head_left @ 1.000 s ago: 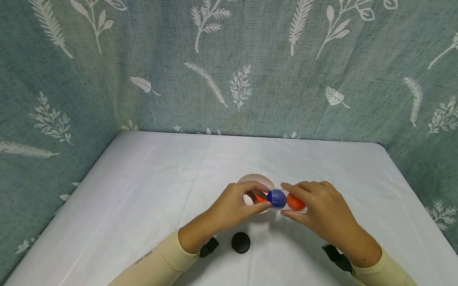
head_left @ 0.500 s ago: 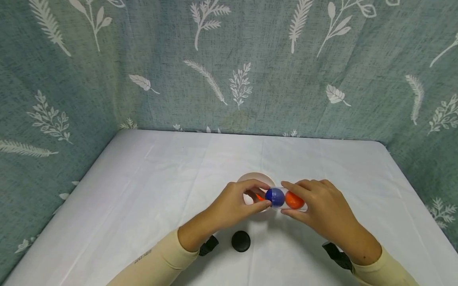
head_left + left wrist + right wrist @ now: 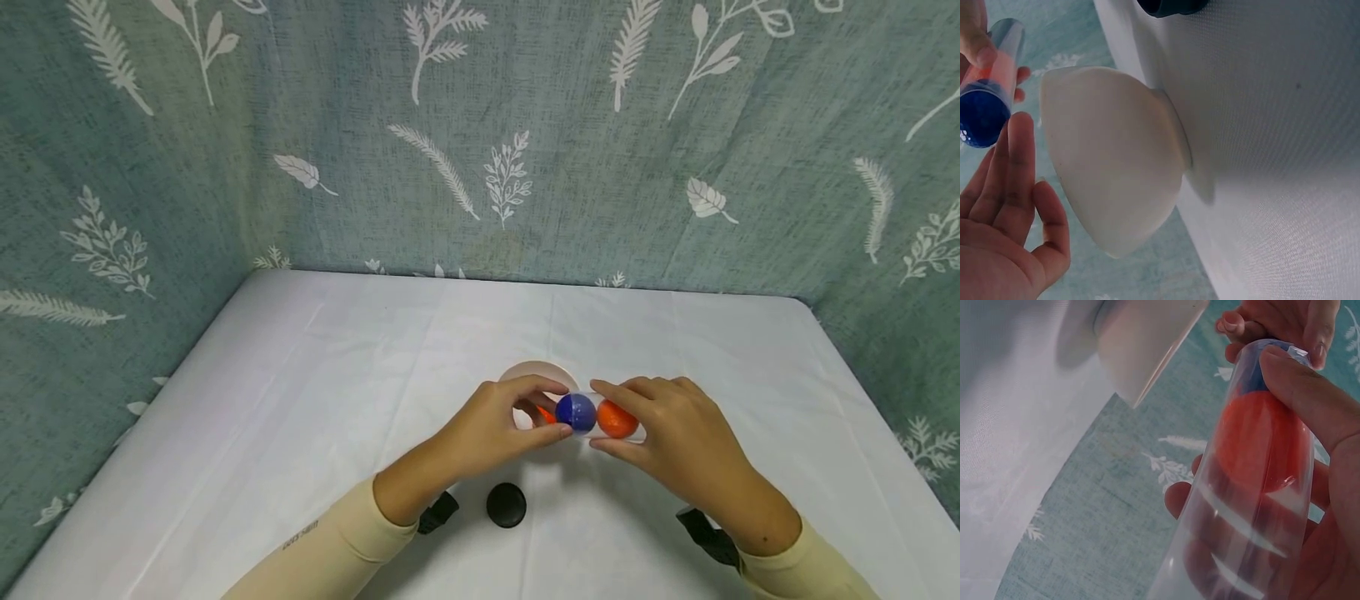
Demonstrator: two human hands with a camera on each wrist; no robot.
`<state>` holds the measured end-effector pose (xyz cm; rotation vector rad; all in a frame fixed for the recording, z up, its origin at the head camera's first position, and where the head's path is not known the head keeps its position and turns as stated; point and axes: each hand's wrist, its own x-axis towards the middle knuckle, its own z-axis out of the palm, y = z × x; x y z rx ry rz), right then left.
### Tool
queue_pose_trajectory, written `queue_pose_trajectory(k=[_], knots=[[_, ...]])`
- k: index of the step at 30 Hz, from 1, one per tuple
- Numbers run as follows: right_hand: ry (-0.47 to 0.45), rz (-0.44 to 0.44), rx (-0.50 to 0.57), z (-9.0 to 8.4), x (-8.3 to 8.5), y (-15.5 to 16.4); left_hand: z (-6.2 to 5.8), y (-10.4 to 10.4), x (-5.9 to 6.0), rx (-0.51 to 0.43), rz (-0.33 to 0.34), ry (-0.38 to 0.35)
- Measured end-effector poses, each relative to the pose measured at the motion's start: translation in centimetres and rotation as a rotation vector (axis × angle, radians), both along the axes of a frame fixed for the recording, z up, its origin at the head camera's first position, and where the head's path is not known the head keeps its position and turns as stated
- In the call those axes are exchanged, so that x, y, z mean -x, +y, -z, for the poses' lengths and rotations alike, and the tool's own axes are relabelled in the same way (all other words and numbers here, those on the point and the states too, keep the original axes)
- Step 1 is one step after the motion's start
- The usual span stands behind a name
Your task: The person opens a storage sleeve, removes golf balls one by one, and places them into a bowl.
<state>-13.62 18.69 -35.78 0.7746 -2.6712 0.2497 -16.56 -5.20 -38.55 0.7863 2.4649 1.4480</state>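
Note:
A clear plastic tube (image 3: pixel 1210 550) is held level in my right hand (image 3: pixel 667 425), thumb on one side and fingers on the other. Inside the tube sits an orange ball (image 3: pixel 617 419). A blue ball (image 3: pixel 576 414) is at the tube's mouth, partly inside and partly sticking out. The fingertips and thumb of my left hand (image 3: pixel 495 429) pinch at the protruding part of the blue ball. In the left wrist view, that hand (image 3: pixel 1004 212) reaches up to the blue ball (image 3: pixel 984 119) at the tube's end.
Just behind my left hand stands a pale bowl (image 3: pixel 536 368), with something orange (image 3: pixel 547 414) in it showing between the fingers. A round black lid-like disc (image 3: pixel 506 505) lies on the white-covered table (image 3: pixel 360 375), nearer to me. Green leaf-patterned cloth (image 3: pixel 480 167) rises behind the table.
Over the last second, the blue and orange balls and the tube have shifted very slightly left. Both hands keep the same hold.

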Motion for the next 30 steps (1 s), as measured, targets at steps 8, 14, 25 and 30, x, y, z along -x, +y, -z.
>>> queue_pose_trajectory(k=[8,14,25,30], knots=[[0.016,-0.015,0.014,0.07,-0.01,0.04,-0.18,0.08,-0.01,0.015,0.009,-0.012],[0.006,-0.006,0.006,-0.01,-0.06,0.05,-0.06,0.10,0.01,0.015,0.018,-0.009],[0.017,-0.018,0.019,0.09,0.00,0.11,0.05,0.03,-0.02,-0.006,0.027,0.011],[0.020,-0.016,0.020,0.15,0.03,0.11,0.06,0.03,-0.06,-0.021,0.025,0.018]])
